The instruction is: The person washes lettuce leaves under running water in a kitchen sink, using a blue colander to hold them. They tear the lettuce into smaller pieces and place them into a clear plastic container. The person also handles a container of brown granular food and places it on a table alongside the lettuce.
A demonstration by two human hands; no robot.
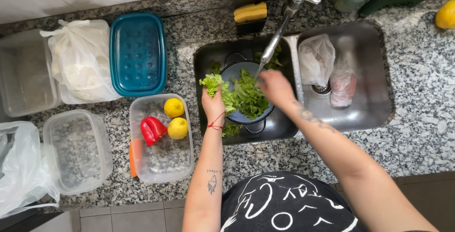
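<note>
From the clear container point(161, 139) with lemons, the left hand point(213, 103) closes its fingers around lettuce point(239, 94) above the blue colander point(249, 113) in the sink point(284, 127), while the right hand point(275, 87), fingers curled on leaves, should turn them gently under the faucet point(284, 23).

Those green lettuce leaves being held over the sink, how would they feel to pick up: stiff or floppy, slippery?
The lettuce leaves look thin and ruffled, drooping around the left hand, so probably floppy and light. They lie under the faucet in a colander, so likely wet and a bit slippery. The frilly edges probably tear easily.
</note>
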